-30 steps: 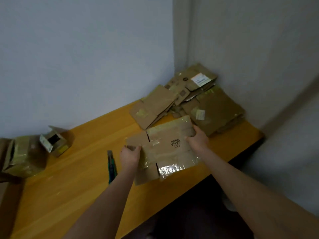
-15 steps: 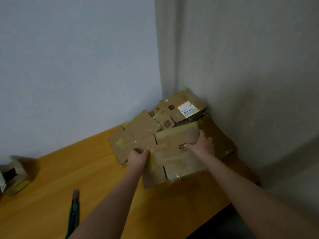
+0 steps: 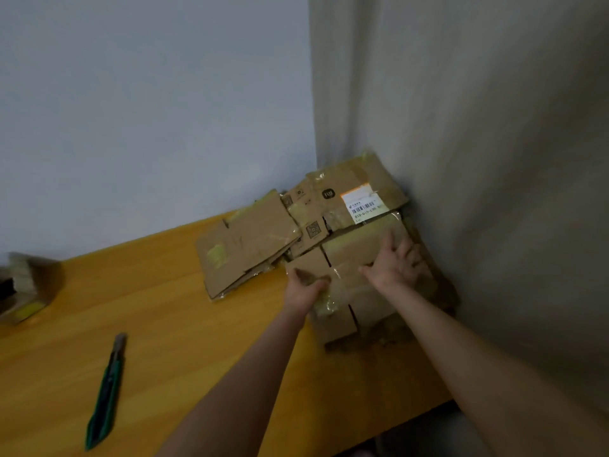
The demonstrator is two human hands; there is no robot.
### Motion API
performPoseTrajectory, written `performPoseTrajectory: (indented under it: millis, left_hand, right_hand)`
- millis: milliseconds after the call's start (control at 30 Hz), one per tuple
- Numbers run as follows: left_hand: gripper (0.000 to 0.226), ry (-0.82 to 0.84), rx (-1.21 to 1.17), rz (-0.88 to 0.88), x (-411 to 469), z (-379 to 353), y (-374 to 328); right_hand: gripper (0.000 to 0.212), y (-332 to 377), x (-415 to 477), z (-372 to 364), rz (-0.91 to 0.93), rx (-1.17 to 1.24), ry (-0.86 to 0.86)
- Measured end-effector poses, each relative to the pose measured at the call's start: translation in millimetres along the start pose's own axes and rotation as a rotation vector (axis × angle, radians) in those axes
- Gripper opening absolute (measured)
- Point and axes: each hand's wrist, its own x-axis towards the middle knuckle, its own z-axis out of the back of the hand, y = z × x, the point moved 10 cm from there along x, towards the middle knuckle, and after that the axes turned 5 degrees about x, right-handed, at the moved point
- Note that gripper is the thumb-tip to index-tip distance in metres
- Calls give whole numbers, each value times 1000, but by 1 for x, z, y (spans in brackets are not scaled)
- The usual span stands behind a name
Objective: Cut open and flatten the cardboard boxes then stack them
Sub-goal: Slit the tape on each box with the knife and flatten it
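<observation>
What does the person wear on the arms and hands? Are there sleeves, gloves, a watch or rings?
Nothing worn shows. The left hand and the right hand have no gloves, and no ring is visible. The left forearm and the right forearm are uncovered down to the picture's edge: no sleeve, watch or bracelet. The light is dim, so a thin ring could escape notice.

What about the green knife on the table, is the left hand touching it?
Apart. The head view shows the green knife lying on the table, bare wood between it and the left hand, which grips the flattened box.
</observation>
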Motion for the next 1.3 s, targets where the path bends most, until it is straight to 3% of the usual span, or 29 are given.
performPoseTrajectory:
  millis: [133,200,367,467,833,1300]
  left_hand:
    - [72,-21,171,-44,-5,-14,-8]
    - [65,-85,331,-58,-13,-6,-8]
    - [78,-313,808,-85,-48,39,-7]
    - [76,-364,989,-104,-73,60,-6]
    - [71,-537,1086,-21,-149,185,54]
    - [73,-545,1047,17,-240,413,201]
  right_hand:
    - [97,6,-12,-26,160,-155,60]
    - [89,6,-20,-30,198,-179,77]
    - [77,35,-40,-25,381,-218,10]
    - [81,62,-65,-32,471,-242,42]
    - [68,165,-194,-99,671,-263,137]
    - [63,310,-414,-229,736,-226,238]
